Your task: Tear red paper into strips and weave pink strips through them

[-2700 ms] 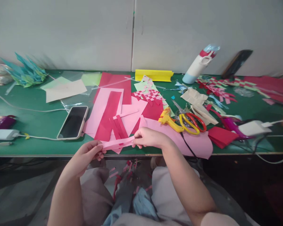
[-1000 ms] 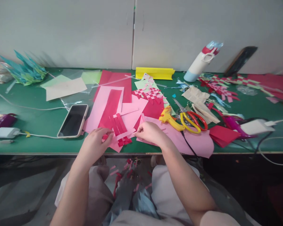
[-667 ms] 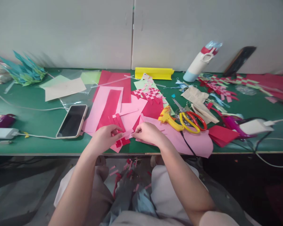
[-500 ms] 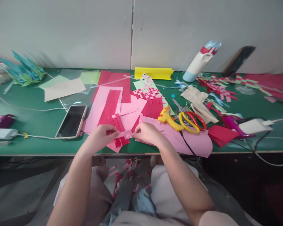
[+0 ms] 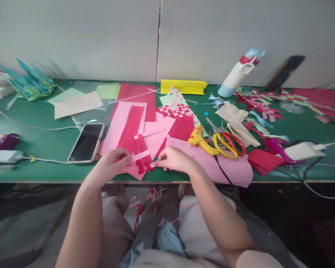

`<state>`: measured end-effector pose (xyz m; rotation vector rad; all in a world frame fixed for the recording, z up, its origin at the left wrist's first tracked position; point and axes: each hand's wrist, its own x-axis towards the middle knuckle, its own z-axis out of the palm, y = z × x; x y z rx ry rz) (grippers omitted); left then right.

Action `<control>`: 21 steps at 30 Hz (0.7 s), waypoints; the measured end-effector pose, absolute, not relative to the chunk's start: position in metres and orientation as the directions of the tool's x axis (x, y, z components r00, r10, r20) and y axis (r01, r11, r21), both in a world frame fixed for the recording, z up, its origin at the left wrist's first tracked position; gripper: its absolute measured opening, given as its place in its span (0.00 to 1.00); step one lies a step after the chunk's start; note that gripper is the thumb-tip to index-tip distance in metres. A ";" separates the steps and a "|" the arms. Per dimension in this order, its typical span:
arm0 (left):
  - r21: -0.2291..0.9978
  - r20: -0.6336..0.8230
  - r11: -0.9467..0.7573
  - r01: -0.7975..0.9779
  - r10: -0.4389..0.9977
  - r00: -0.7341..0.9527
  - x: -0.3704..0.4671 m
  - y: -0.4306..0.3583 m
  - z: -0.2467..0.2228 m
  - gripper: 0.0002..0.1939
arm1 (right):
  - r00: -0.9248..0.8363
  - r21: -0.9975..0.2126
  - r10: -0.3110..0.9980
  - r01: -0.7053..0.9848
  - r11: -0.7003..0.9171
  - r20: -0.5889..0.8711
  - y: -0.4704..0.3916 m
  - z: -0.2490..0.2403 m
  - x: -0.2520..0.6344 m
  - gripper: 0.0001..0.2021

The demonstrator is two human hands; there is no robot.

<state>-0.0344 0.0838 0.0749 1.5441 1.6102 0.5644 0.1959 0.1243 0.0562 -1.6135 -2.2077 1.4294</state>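
Observation:
My left hand (image 5: 117, 160) is closed in a pinch on one end of a light pink paper strip (image 5: 141, 155), which lies across several red paper strips (image 5: 142, 146). To the right, my right hand (image 5: 173, 159) has thumb and forefinger pressed together at the small pink end (image 5: 153, 164) of another strip, low on the red strips. The red strips rest on pink paper near the table's front edge. Beyond them lie a pink sheet with a red panel (image 5: 130, 126) and small woven red-and-white paper pieces (image 5: 175, 110).
A phone (image 5: 86, 143) lies left of my hands. To the right are a yellow glue gun (image 5: 202, 141), scissors (image 5: 225, 144) and a pink sheet (image 5: 212, 163). A yellow folded piece (image 5: 183, 87) and a bottle (image 5: 238, 74) stand at the back. Paper scraps lie on the floor.
My left hand has moved left, away from my right hand, drawing the light pink strip across the red strips. More of the red strips now shows between my hands.

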 end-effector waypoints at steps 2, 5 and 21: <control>0.777 -0.256 0.151 0.611 0.963 0.088 -0.036 0.084 0.074 0.10 | -0.478 -0.710 0.758 0.704 0.027 -0.445 0.124 0.056 0.196 0.14; 0.756 -0.267 0.150 0.638 0.959 0.091 -0.038 0.085 0.072 0.09 | -0.499 -0.721 0.742 0.693 0.031 -0.448 0.124 0.056 0.197 0.12; 0.459 -0.279 0.043 0.888 0.955 0.098 -0.046 0.088 0.079 0.09 | -0.466 -0.681 0.757 0.731 0.039 -0.458 0.125 0.054 0.195 0.13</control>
